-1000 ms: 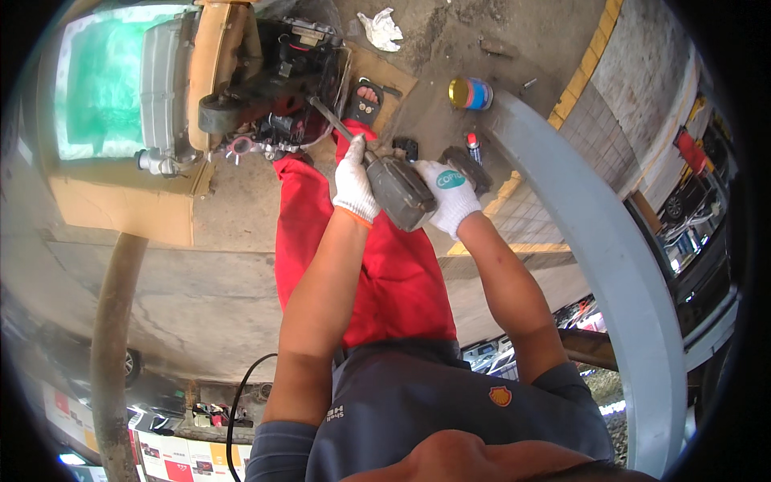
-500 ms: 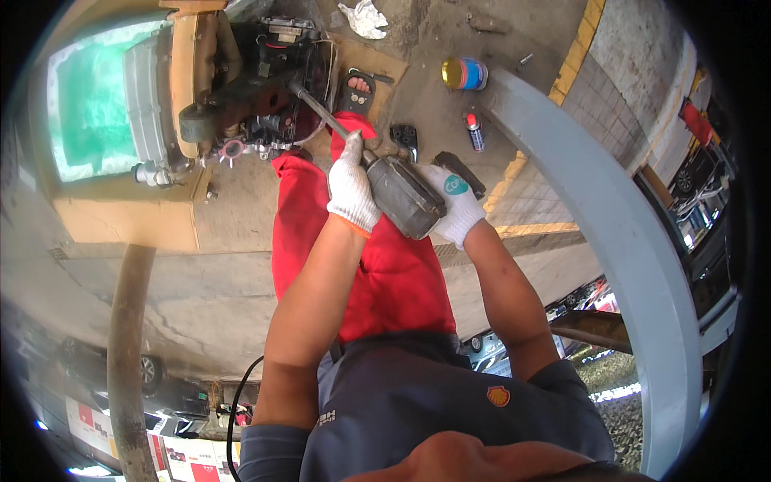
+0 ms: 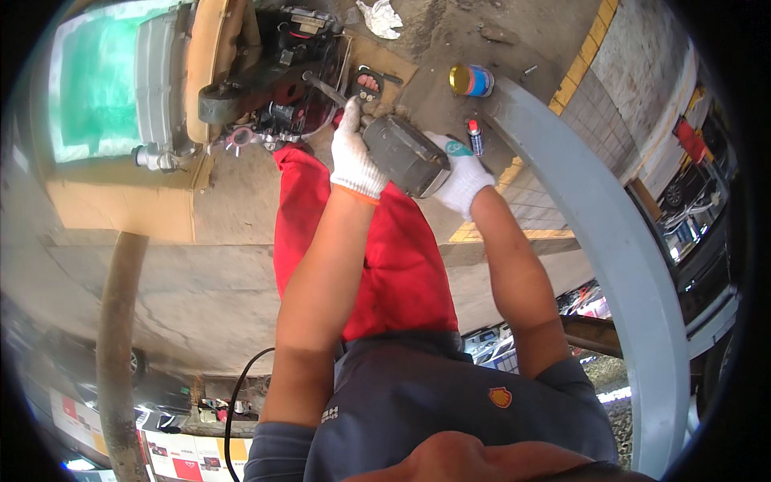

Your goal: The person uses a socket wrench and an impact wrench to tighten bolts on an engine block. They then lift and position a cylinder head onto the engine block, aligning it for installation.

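"Power tool (image 3: 404, 157): one, dark grey, bulky body, long metal rod (image 3: 325, 87) at the front. Position in my feed: above the red trousers (image 3: 393, 281), rod slanting up and left to the black engine (image 3: 281, 116)."

"Changes logged?"

"Half a second ago the body sat lower and more of the rod showed. Now the body has risen in my view and the rod looks short. I judge the tool tipped or pushed toward the engine, which keeps the rod aimed there; whether its far end touches, I cannot tell."

"Grip?"

"Left hand (image 3: 353, 161), white glove: clasped on the left side of the body, near the rod. Right hand (image 3: 459, 178), white glove: grasping at the right rear, most fingers hidden from me. The tool lies between the two."

"Surroundings?"

"Sandalled foot (image 3: 369, 83): near the rod. Spray can (image 3: 476, 138), red cap: beyond the right hand. Tin (image 3: 472, 80), blue and yellow: farther up. White rag (image 3: 381, 19): near the top. Cardboard (image 3: 120, 210): left."
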### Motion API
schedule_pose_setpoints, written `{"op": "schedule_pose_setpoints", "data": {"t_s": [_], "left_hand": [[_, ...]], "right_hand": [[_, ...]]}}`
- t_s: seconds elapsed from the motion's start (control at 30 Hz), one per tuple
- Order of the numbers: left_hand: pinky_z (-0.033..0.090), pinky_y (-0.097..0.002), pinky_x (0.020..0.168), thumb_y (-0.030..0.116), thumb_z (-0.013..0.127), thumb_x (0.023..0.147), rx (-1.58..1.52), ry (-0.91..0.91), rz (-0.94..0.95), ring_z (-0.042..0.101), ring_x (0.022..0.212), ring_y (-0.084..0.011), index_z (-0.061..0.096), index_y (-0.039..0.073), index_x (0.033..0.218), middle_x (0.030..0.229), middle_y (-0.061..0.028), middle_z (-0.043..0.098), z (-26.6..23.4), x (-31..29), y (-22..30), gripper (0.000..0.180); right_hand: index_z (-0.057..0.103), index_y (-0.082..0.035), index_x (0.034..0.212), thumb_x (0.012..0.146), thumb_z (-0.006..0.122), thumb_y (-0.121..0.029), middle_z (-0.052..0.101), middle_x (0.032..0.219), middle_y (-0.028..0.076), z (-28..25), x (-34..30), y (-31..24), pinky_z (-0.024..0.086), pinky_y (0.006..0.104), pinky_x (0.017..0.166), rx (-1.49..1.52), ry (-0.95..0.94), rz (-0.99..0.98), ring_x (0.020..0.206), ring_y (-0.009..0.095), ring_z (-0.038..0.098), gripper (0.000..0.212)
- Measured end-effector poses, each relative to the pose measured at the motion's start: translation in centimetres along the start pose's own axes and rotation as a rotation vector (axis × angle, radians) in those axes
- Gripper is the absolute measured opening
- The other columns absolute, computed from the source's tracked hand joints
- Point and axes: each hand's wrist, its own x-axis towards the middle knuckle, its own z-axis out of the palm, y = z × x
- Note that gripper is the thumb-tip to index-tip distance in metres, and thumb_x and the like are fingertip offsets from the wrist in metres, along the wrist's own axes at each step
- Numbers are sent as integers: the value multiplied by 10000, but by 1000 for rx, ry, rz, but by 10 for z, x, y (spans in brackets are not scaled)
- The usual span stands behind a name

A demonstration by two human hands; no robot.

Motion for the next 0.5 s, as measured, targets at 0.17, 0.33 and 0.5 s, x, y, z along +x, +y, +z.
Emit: {"op": "schedule_pose_setpoints", "data": {"t_s": [0.17,0.33,0.5], "left_hand": [[640,-514,829,448,640,1085,66,67,28,750,876,-345,676,127,1157,1006,-152,764,-7,6,-1,331],[648,-511,786,445,628,1089,89,167,79,750,859,-355,667,118,1196,1013,-166,760,-11,7,-8,346],[642,-522,777,419,598,1106,145,187,120,741,852,-364,655,118,1236,1019,-165,751,-4,-2,-8,333]], "right_hand": [[658,-80,1305,851,795,-267,711,1279,233,-30,-1,-89,557,466,997,-675,-129,-47,1209,443,668,510],[656,-91,1304,803,837,-265,717,1277,218,-28,4,-38,562,463,999,-618,-155,3,1212,426,678,561],[650,-93,1306,725,893,-234,723,1275,209,-29,15,-55,564,462,1000,-853,-247,68,1206,425,685,646]]}}
